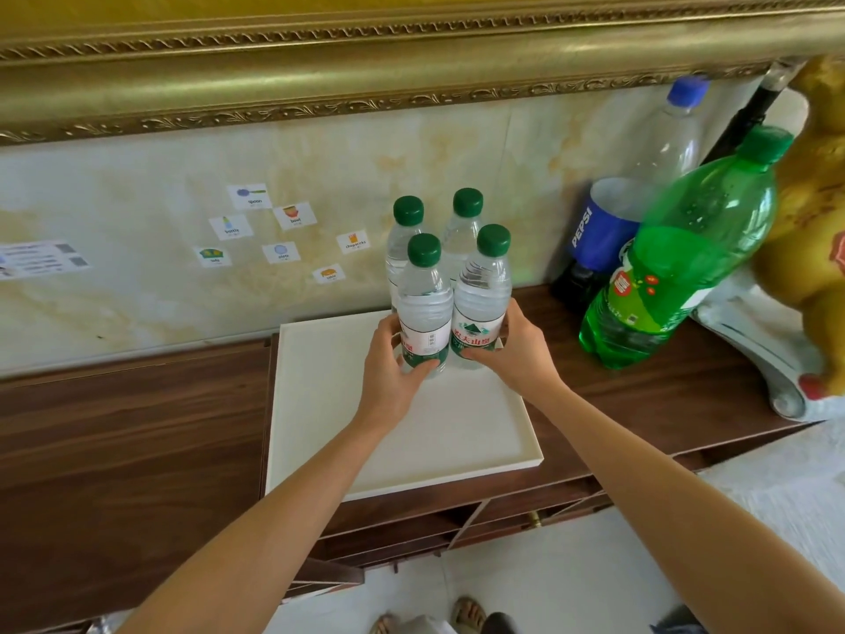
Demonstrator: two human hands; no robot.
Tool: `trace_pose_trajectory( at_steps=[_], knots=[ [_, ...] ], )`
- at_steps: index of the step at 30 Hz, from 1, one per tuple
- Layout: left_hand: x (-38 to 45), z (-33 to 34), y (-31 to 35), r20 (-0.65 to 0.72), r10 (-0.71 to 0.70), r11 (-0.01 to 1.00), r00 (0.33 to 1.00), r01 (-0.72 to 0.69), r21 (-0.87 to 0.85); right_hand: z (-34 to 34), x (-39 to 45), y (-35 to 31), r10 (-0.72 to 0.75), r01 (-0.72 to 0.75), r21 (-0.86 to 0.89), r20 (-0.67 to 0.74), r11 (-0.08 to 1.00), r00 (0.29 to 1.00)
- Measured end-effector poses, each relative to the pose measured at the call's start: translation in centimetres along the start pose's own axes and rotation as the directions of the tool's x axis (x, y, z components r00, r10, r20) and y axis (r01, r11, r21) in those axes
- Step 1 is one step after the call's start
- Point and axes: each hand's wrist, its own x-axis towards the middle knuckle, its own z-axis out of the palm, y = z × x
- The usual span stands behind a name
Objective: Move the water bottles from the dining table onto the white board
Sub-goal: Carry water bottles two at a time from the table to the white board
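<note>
Both hands [457, 354] clasp four water bottles [450, 286] on the white board [457, 432]; soda bottles [663, 249] stand near.

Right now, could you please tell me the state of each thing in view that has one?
Four water bottles: capped, upright, clustered on the board's far part.
White board: flat on the wooden sideboard.
Left hand: grips the front-left bottle.
Right hand: grips the front-right bottle.
Pepsi bottle: capped, almost empty.
Green soda bottle: capped, partly full.

Bright, even daylight — soft shadows, fisheye-bent edges.
</note>
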Motion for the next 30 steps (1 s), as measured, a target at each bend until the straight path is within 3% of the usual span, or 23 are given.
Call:
trace_pose_trajectory(
  at_steps=[12,30],
  knots=[
    [0.4,0.0,-0.3,0.043,-0.022,0.999,0.999,0.023,-0.034,0.5,0.0,0.1,0.024,-0.023,0.013,-0.017,1.0,1.0],
    [1.1,-0.8,-0.3,0.074,0.011,0.995,0.997,-0.019,0.097,0.8,-1.7,-0.1,0.145,-0.142,0.042,-0.055,0.989,0.988]
  ],
)
